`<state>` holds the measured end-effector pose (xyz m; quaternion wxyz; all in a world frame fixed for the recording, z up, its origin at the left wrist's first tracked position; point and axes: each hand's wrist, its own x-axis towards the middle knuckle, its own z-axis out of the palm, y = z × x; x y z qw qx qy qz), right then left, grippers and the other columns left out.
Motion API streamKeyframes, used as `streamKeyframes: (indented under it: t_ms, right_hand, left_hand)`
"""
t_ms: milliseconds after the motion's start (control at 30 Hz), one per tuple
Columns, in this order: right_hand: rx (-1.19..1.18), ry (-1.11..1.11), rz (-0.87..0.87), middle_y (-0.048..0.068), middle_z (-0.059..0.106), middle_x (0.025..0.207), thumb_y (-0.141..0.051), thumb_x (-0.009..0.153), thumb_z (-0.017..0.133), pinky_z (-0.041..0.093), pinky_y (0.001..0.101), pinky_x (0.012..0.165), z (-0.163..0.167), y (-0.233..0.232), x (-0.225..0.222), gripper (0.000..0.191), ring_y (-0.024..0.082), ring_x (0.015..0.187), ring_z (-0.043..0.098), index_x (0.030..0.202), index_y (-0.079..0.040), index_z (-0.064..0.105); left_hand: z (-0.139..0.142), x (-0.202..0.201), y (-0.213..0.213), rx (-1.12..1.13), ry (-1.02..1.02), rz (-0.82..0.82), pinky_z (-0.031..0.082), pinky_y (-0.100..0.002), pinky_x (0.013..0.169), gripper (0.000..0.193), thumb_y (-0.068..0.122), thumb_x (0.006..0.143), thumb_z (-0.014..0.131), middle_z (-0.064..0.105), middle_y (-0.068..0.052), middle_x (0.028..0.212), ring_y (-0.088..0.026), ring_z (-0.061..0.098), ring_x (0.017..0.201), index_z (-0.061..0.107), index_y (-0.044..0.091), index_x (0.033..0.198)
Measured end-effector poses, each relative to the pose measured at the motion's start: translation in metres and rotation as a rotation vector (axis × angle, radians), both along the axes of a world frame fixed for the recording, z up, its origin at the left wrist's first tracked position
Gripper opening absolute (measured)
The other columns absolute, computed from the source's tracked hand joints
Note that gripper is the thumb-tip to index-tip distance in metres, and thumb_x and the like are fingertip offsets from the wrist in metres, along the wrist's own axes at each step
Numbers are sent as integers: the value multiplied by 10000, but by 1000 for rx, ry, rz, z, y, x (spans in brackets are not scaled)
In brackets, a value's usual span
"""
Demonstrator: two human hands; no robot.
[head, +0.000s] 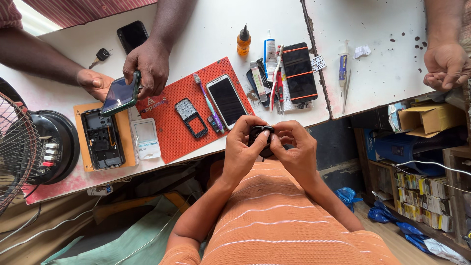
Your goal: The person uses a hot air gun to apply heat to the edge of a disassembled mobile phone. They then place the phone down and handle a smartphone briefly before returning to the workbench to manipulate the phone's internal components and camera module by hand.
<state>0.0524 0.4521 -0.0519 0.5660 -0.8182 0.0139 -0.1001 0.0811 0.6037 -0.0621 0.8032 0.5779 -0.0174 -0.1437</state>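
My left hand [241, 147] and my right hand [296, 147] are together in front of my orange striped shirt, at the near edge of the white table [206, 29]. Both grip a small black rounded object [259, 133], thumbs pressed on its top. What the object is cannot be made out. Just beyond my hands, on a red work mat [169, 135], lie a smartphone [226, 100] with a dark screen, a black keypad frame [190, 117] and a purple toothbrush [206, 100].
Another person's hands [147, 64] hold a green-cased phone [120, 93] at the left. An opened phone body [102, 140] lies on an orange pad by a fan [29, 147]. An orange bottle [244, 41], tools and a banded black phone [299, 71] lie farther back. A third person's hand [445, 64] rests at the right.
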Motion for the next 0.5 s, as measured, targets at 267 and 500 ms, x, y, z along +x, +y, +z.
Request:
streamKeyframes:
  t_ms: [267, 500]
  right_hand:
    - [-62, -58, -6, 69, 700, 1017, 32, 945, 695, 649, 252, 741, 3, 5, -2, 183, 115, 875, 740, 1120, -4, 657]
    - [-16, -13, 9, 57, 700, 1016, 13, 947, 696, 617, 248, 731, -2, 5, -2, 179, 100, 883, 714, 1122, -1, 656]
  left_hand:
    - [-10, 1, -2, -36, 12, 13, 550, -213, 820, 151, 9, 973, 669, 666, -19, 1007, -53, 635, 912, 601, 33, 1106]
    - [-11, -1, 0, -102, 15, 30, 558, -232, 844, 161, 11, 991, 673, 653, -27, 1039, -64, 635, 949, 603, 19, 1135]
